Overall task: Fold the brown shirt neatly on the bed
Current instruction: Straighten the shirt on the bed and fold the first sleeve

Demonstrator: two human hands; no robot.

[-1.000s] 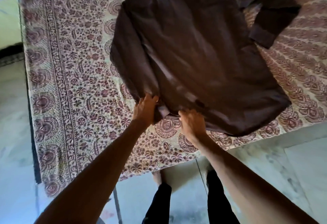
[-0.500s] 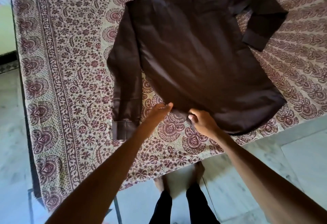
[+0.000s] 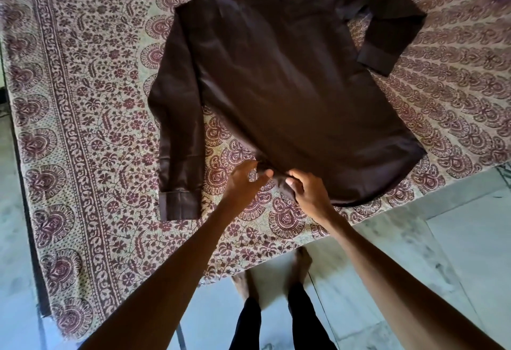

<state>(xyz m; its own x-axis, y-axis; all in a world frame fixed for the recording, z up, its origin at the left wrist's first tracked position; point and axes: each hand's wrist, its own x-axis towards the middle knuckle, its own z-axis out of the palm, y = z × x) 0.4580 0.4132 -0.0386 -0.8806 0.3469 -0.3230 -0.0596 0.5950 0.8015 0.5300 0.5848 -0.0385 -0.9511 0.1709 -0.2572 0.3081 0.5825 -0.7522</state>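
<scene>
The brown shirt [image 3: 287, 84] lies spread flat, back side up, on the bed [image 3: 83, 134], which is covered with a cream and maroon floral sheet. Its left sleeve runs straight down toward the bed's near edge; its right sleeve bends back at the upper right. My left hand [image 3: 243, 181] pinches the near-left corner of the hem. My right hand [image 3: 307, 192] grips the same bunched hem corner just to the right. Both hands touch the fabric close together.
The bed's near edge [image 3: 276, 258] runs diagonally in front of me, with a pale tiled floor [image 3: 456, 253] below it. My bare feet and dark trouser legs [image 3: 276, 316] stand at that edge. Bare sheet lies to the left of the shirt.
The shirt has settled flat on the bed and its left sleeve has dropped out straight along the side. Both hands have stayed at the hem's near-left corner, now bunching it.
</scene>
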